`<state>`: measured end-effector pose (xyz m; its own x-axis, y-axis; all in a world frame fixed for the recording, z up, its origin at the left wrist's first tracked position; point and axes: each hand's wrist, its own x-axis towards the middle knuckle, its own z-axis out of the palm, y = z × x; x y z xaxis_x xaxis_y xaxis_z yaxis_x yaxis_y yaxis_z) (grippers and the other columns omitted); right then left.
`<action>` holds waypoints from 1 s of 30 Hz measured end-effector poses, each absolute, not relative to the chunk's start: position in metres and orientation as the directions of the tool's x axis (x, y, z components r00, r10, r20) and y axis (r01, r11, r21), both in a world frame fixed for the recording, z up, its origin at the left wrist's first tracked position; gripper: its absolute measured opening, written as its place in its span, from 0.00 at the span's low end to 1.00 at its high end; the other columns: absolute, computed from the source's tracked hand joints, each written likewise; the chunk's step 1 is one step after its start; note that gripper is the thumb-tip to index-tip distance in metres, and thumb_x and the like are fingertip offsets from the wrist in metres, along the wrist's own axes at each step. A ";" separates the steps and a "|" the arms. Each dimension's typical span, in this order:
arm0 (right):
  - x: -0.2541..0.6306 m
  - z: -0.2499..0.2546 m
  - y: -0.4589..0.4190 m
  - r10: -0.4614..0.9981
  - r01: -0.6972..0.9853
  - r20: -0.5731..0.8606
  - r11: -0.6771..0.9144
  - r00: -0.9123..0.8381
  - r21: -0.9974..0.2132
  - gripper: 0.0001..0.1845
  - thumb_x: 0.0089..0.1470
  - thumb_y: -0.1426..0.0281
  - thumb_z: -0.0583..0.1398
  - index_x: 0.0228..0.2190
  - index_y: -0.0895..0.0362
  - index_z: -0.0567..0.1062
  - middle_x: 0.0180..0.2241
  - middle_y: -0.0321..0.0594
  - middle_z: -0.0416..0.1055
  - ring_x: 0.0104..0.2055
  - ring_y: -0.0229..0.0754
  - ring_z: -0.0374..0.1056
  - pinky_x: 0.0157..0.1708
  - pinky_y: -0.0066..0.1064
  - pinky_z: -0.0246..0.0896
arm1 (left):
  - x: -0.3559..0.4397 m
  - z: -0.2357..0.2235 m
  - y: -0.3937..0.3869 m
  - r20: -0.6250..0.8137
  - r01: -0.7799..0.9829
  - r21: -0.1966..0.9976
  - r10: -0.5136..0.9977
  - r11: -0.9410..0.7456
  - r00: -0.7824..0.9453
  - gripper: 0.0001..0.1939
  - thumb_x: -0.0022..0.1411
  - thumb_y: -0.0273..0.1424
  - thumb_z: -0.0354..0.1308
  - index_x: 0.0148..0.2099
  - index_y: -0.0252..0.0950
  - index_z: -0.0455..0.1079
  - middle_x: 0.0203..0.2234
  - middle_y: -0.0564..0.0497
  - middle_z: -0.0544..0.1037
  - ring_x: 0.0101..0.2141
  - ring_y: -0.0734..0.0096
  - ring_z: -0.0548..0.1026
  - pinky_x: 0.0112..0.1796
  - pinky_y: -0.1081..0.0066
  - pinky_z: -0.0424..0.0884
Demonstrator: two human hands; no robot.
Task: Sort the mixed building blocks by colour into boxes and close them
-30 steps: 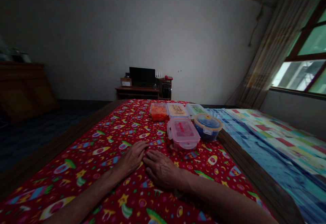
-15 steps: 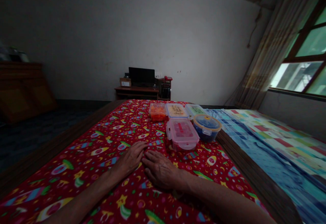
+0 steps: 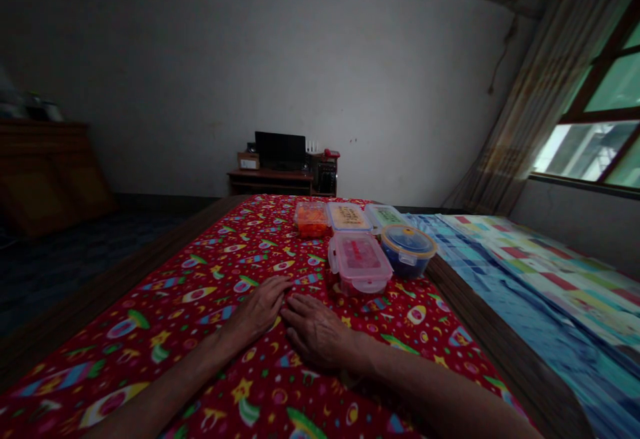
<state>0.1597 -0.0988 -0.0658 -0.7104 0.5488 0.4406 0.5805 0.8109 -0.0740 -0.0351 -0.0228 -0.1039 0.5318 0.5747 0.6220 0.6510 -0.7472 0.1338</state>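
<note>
My left hand (image 3: 257, 312) and my right hand (image 3: 317, 331) lie flat, side by side, on a red patterned tablecloth (image 3: 210, 272), fingers stretched out and holding nothing. Just beyond my right hand stands a clear lidded box with pink contents (image 3: 359, 263). Beside it on the right is a round blue container with a clip lid (image 3: 409, 249). Behind these stand three lidded boxes: one with orange contents (image 3: 311, 218), a yellowish one (image 3: 348, 216) and a greenish one (image 3: 385, 214).
The table's dark wooden edge (image 3: 480, 332) runs along the right. Past it lies a bed with a checked cover (image 3: 550, 272). A low desk with a dark monitor (image 3: 280, 151) stands at the far wall. A curtained window (image 3: 595, 132) is at right.
</note>
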 end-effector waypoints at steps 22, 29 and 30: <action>0.159 -0.066 -0.098 0.547 0.579 0.434 0.813 -0.716 -0.069 0.15 0.60 0.69 0.49 0.47 0.60 0.65 0.48 0.48 0.65 0.55 0.46 0.57 0.53 0.39 0.56 | -0.033 -0.100 -0.024 0.581 0.658 0.173 0.615 -0.733 0.533 0.18 0.63 0.28 0.43 0.50 0.33 0.69 0.47 0.42 0.75 0.49 0.62 0.71 0.51 0.59 0.70; 0.160 -0.066 -0.097 0.544 0.580 0.434 0.813 -0.718 -0.061 0.14 0.60 0.69 0.49 0.46 0.60 0.64 0.47 0.48 0.65 0.54 0.46 0.58 0.53 0.39 0.56 | -0.033 -0.103 -0.023 0.590 0.667 0.163 0.613 -0.727 0.525 0.19 0.63 0.28 0.43 0.51 0.34 0.69 0.47 0.43 0.75 0.49 0.62 0.71 0.51 0.59 0.69; 0.160 -0.066 -0.097 0.541 0.575 0.433 0.816 -0.721 -0.063 0.14 0.60 0.69 0.49 0.46 0.60 0.64 0.47 0.48 0.65 0.53 0.46 0.58 0.53 0.39 0.57 | -0.033 -0.103 -0.023 0.589 0.664 0.167 0.614 -0.729 0.526 0.19 0.63 0.28 0.43 0.51 0.35 0.69 0.47 0.43 0.75 0.49 0.62 0.71 0.51 0.59 0.69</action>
